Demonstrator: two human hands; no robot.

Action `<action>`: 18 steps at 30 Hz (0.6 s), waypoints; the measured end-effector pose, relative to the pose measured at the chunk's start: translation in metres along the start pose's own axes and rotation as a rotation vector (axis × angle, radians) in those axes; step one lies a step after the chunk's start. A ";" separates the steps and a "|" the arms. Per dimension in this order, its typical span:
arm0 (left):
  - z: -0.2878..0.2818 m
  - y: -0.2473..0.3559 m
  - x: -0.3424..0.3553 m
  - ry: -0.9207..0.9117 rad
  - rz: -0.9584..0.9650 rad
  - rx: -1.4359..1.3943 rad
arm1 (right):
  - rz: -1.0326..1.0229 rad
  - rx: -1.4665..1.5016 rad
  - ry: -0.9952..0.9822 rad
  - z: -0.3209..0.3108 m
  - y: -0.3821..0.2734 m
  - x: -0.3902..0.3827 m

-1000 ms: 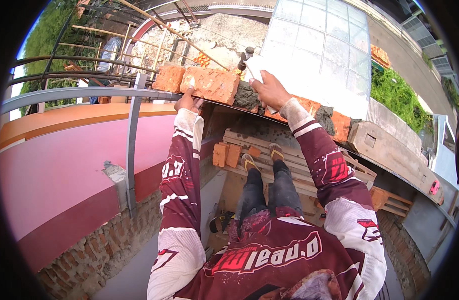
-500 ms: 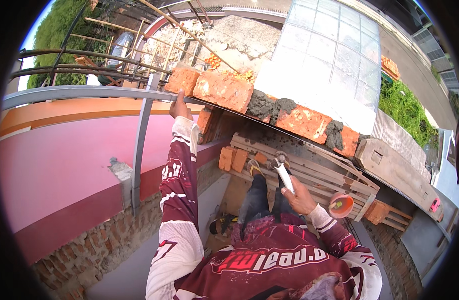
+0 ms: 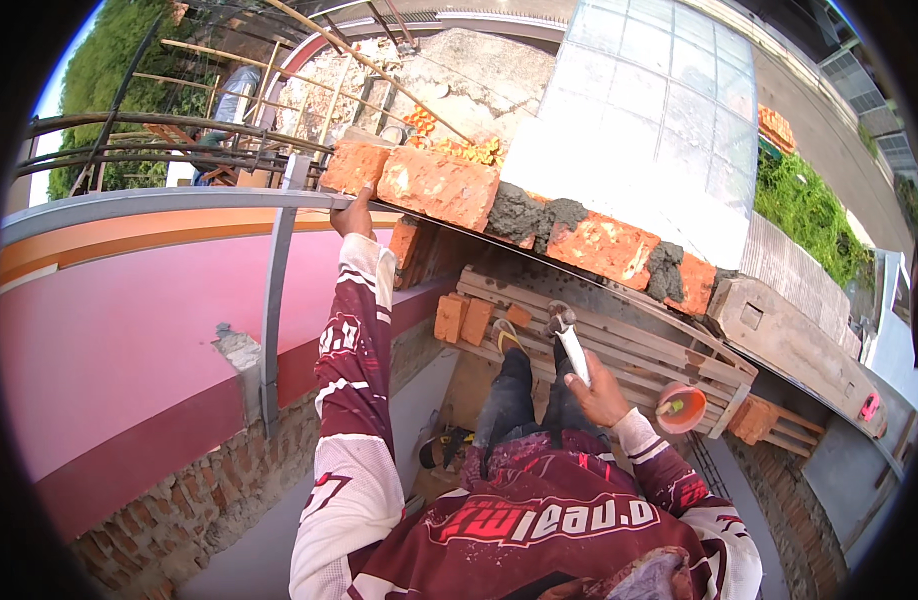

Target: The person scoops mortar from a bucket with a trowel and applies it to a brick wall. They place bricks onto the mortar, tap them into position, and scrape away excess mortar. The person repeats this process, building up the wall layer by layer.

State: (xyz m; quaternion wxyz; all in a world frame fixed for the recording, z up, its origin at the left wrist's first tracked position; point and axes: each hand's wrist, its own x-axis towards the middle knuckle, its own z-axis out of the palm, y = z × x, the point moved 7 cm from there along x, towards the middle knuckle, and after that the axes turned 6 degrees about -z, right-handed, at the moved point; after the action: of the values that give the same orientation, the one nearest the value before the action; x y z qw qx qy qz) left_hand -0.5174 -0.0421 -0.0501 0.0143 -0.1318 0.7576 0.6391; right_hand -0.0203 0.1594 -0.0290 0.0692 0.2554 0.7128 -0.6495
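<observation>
My left hand (image 3: 355, 214) grips the grey metal rail (image 3: 229, 199) just below the end brick (image 3: 353, 166) on the wall's top. Beside that, a larger brick (image 3: 436, 185) adjoins grey wet mortar (image 3: 519, 215), with more bricks (image 3: 599, 250) and mortar continuing to the right. Lower down, my right hand (image 3: 597, 390) is closed round the white handle of a tool (image 3: 574, 352) with a dark head, held over the wooden slats by my feet. An orange bucket (image 3: 684, 408) with something yellowish in it stands right of my right hand.
I am above a wooden slatted platform (image 3: 629, 350) with loose bricks (image 3: 451, 316). A pink wall (image 3: 129, 340) is at left, a concrete beam (image 3: 779, 330) at right. Beyond the brick row lie bamboo poles (image 3: 359, 68), rubble and a pale gridded panel roof (image 3: 649, 90).
My right hand has come down with the tool from the brick row to over the platform. My left hand has shifted from under the larger brick leftward to the rail.
</observation>
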 end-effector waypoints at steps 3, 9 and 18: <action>0.000 0.002 -0.002 -0.005 0.020 0.019 | 0.025 -0.021 -0.015 -0.001 0.004 0.000; -0.002 -0.004 0.005 0.043 0.041 0.097 | 0.049 -0.044 -0.065 0.008 0.011 -0.002; -0.002 -0.003 0.005 -0.002 0.044 0.124 | 0.082 -0.051 -0.092 0.017 0.020 -0.005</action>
State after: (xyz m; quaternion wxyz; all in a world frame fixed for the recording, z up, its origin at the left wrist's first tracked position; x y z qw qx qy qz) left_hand -0.5216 -0.0455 -0.0540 0.0090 -0.1134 0.7984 0.5913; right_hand -0.0106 0.1420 -0.0469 0.1348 0.2523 0.7143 -0.6387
